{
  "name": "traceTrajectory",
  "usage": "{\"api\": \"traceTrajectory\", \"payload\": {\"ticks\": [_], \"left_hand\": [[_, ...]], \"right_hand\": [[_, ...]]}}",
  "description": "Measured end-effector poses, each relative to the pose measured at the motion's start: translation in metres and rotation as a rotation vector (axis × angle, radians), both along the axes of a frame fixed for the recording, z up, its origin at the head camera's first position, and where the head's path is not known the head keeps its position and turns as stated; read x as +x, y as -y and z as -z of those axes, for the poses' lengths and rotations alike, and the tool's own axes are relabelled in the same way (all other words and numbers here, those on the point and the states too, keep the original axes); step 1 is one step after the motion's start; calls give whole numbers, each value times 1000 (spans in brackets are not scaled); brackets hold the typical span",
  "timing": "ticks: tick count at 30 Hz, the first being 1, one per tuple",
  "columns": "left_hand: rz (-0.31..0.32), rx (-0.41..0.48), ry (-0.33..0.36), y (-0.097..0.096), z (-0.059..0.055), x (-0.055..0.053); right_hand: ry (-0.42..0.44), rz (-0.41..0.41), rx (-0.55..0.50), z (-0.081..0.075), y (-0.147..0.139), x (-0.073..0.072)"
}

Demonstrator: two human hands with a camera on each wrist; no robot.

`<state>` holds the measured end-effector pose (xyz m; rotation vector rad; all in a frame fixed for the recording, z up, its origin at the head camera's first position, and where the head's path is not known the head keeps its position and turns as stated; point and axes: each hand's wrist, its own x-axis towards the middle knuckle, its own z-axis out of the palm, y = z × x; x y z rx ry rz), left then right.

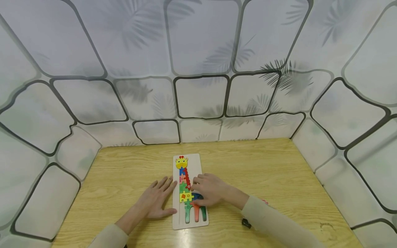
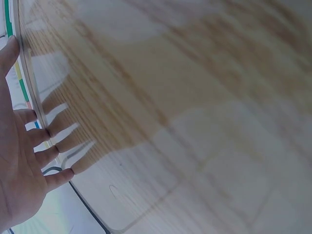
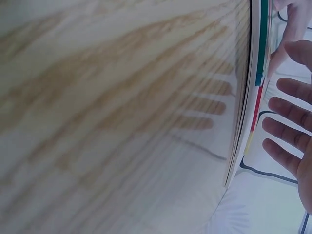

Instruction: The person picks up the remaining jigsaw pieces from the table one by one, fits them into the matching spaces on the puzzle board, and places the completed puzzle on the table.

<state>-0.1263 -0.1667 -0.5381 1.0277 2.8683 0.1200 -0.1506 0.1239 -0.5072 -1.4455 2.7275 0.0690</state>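
A giraffe jigsaw puzzle lies on a pale wooden board [image 1: 194, 165], with its yellow head [image 1: 181, 163] at the far end. Colored neck and body pieces run down from it, with a red mane strip [image 1: 186, 176] alongside and green and orange legs [image 1: 196, 214] at the near end. My left hand [image 1: 156, 201] is spread flat, its fingertips and thumb at the board's left edge. Over the body's right side is my right hand [image 1: 209, 188], hiding part of the pieces. The right wrist view shows the right hand's fingers [image 3: 290, 109] loosely extended, nothing held.
The board lies on a wood-grain table [image 1: 248, 162]. A small black object [image 1: 246, 223] sits near the right forearm, and a pink bit [image 1: 265, 202] peeks out behind that sleeve. Patterned walls [image 1: 201, 96] close off the table's back and sides.
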Motion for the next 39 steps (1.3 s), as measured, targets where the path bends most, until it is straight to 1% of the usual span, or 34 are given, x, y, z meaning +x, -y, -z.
{"api": "traceTrajectory", "payload": {"ticks": [4, 9, 15, 18, 22, 29, 33, 39], "left_hand": [[1, -1, -2, 0, 0, 0], [-3, 4, 20, 0, -1, 0], [-9, 1, 36, 0, -1, 0], [-9, 2, 34, 0, -1, 0], [-9, 5, 30, 1, -1, 0], [1, 8, 20, 1, 0, 0], [3, 13, 12, 2, 1, -1], [3, 10, 13, 2, 1, -1]], "right_hand": [[11, 14, -2, -2, -4, 1], [11, 25, -12, -3, -10, 3], [-27, 10, -53, -3, -18, 7], [-48, -2, -70, -3, -22, 8], [-49, -2, -74, -2, -28, 10], [-58, 22, -43, -5, -38, 14], [-81, 25, -51, -4, -45, 16], [-68, 47, -51, -2, -56, 16]]}}
